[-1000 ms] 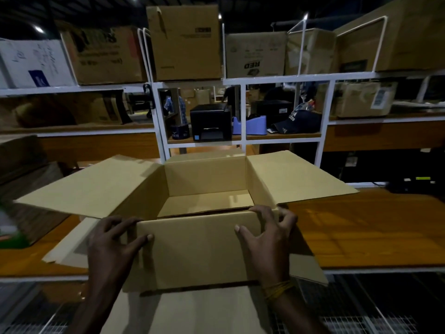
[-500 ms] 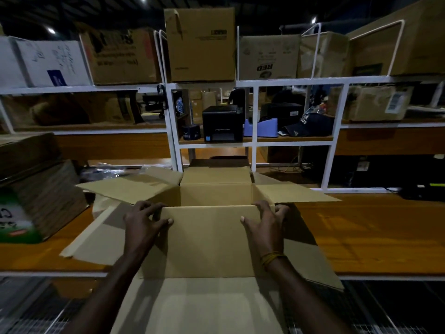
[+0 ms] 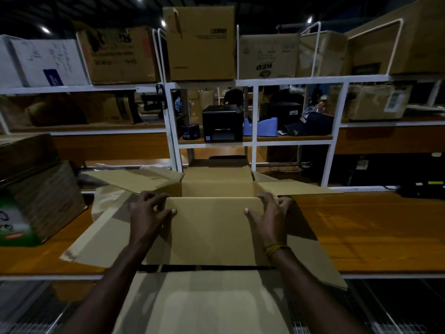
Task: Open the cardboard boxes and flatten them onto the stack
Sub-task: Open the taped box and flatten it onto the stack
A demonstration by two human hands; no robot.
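Note:
A plain cardboard box (image 3: 212, 227) lies on the wooden bench in front of me, its flaps spread out to the left, right and far side. My left hand (image 3: 147, 213) grips the left corner of the near panel, fingers curled over its top edge. My right hand (image 3: 267, 213) grips the right corner the same way, thumb on the panel face. Flattened cardboard (image 3: 106, 235) lies under the box on the bench. Another flat sheet (image 3: 204, 302) sits below the bench edge, close to me.
A bundle of folded cartons (image 3: 36, 203) stands on the bench (image 3: 366, 227) at the left. White metal shelving (image 3: 252, 141) behind holds a black printer (image 3: 222, 122), a blue tape dispenser (image 3: 262, 126), a cap (image 3: 305, 124) and several boxes above.
The box has sunk lower and its side flaps have dropped toward the bench. Both hands moved forward with the near panel, staying at its upper corners.

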